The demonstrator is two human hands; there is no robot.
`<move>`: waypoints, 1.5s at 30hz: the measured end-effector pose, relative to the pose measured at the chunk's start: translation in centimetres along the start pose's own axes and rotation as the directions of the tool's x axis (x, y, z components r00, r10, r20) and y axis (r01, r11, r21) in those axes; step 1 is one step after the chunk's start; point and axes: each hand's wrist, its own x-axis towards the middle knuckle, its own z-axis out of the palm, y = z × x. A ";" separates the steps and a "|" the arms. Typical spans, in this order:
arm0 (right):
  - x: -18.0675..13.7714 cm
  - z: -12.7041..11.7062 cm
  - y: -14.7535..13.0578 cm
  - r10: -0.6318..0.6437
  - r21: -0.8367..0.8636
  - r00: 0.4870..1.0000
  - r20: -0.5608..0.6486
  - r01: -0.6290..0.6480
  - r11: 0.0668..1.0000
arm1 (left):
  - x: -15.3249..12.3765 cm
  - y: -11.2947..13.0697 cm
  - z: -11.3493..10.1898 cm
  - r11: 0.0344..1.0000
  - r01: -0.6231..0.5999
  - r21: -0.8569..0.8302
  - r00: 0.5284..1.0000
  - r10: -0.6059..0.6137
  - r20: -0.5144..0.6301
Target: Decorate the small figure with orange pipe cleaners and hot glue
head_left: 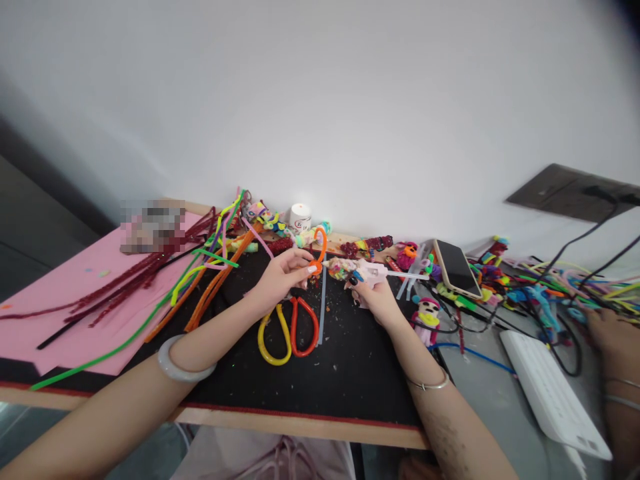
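My left hand (295, 270) pinches an orange pipe cleaner (321, 243) whose upper end curls into a hook. Close by on the right, my right hand (367, 293) is wrapped round a white hot glue gun (374, 272). Its nozzle, smeared with coloured residue, points left toward the orange piece, and a clear glue stick (407, 275) juts from its back. Whether the nozzle touches the orange piece I cannot tell. Below the hands, scissors with one yellow and one red handle (306, 337) lie on the black mat (360, 380). A loose glue stick (323, 313) rests beside them.
Pipe cleaners (200, 280) spread over pink sheets (45, 287) on the left. Finished figures and a white pot (300, 217) line the wall. To the right are a phone (456, 267), a white power strip (553, 390), black cables and another person's hand (607, 333).
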 end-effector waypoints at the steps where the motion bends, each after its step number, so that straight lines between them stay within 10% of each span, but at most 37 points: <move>1: 0.0 0.0 0.0 0.000 -0.007 1.000 -0.002 0.000 1.000 | 0.0 0.0 0.0 1.000 -0.001 0.000 1.000 0.001 0.003; 45: 0.0 0.3 -0.4 0.000 0.000 1.000 -0.029 0.000 1.000 | 0.0 0.2 0.1 1.000 0.023 0.012 1.000 -0.023 -0.014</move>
